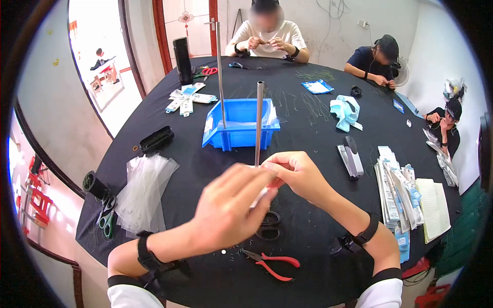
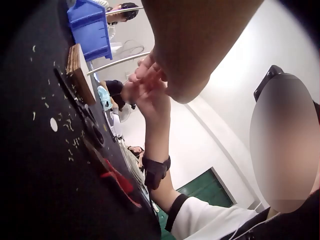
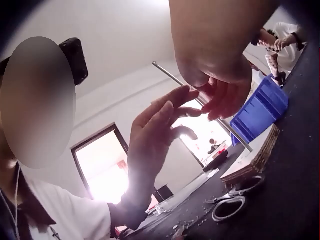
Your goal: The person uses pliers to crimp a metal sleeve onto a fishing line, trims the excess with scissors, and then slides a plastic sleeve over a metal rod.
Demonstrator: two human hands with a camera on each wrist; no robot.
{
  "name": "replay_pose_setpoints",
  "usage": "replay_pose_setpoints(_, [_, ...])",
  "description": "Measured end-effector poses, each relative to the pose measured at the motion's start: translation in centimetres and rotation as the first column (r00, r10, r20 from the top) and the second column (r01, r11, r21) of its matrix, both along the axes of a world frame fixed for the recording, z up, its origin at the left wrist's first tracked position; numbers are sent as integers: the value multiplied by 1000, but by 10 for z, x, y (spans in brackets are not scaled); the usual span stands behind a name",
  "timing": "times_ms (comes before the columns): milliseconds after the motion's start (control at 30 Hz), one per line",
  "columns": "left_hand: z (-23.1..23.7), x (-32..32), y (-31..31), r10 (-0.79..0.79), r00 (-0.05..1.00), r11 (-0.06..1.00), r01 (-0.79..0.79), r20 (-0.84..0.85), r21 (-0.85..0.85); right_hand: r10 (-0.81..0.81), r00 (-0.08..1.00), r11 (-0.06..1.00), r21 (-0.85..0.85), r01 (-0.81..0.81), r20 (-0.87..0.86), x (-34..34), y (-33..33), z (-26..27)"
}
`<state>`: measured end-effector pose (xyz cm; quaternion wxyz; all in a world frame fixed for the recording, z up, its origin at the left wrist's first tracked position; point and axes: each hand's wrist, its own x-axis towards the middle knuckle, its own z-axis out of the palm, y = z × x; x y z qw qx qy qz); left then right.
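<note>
My left hand [image 1: 233, 203], slightly blurred in the head view, is raised above the table with its fingers extended. In the right wrist view the thumb and fingers of this left hand [image 3: 155, 135] stand apart. My right hand [image 1: 300, 177] is beside its fingertips, with bent fingers and the thumb close to the index finger; whether it pinches anything thin cannot be made out. Just behind both hands rises an upright metal rod [image 1: 259, 123], set in a layered wooden block [image 3: 250, 162]. Black-handled scissors [image 3: 230, 207] lie by the block.
Red-handled pliers [image 1: 277, 264] lie near the front edge. A blue bin [image 1: 241, 138] stands behind the rod, beside another rod [image 1: 221, 77]. Plastic sleeves [image 1: 146, 192] and green scissors [image 1: 107, 220] are left; a stapler [image 1: 351, 158] and packets [image 1: 393, 190] right. Several people sit around the table.
</note>
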<state>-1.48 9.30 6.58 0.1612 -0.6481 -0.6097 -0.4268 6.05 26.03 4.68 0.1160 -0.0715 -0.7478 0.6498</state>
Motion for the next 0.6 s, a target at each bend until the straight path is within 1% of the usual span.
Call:
replay_pose_setpoints(67, [23,-15,-2,88,986,985,-65,-139,161,29,999,999,-43,-28,31,-3,0,-2])
replay_pose_setpoints(100, [35,-23,-2,145,969,969,-98,-198,229,27,999,999,-33,-26,25,-4,0,-4])
replay_pose_setpoints(167, [59,-25,6,266,958,926,-224,-107,303,24,1000,1000,-7,-24,18,-5,-1,-6])
replay_pose_setpoints(200, [67,-29,9,267,961,933,-238,-77,271,27,999,1000,6,-27,29,-6,0,-6])
replay_pose_setpoints(300, [77,-40,26,140,985,973,-156,103,173,32,998,999,42,-34,48,-5,1,-6])
replay_pose_setpoints(333, [77,-45,30,84,983,984,-107,165,141,33,998,998,50,-36,46,-5,1,-7])
replay_pose_setpoints(433, [83,-46,38,-20,945,997,-6,325,81,36,999,997,65,-38,41,-5,1,-8])
replay_pose_setpoints(467, [87,-43,38,23,938,999,-37,347,32,39,998,997,68,-42,39,-5,1,-8])
replay_pose_setpoints(567, [96,-43,43,151,928,988,-129,341,-88,30,999,998,62,-32,30,-5,0,-9])
replay_pose_setpoints(600, [96,-46,46,87,905,996,-85,417,-23,25,999,998,64,-27,20,-5,0,-11])
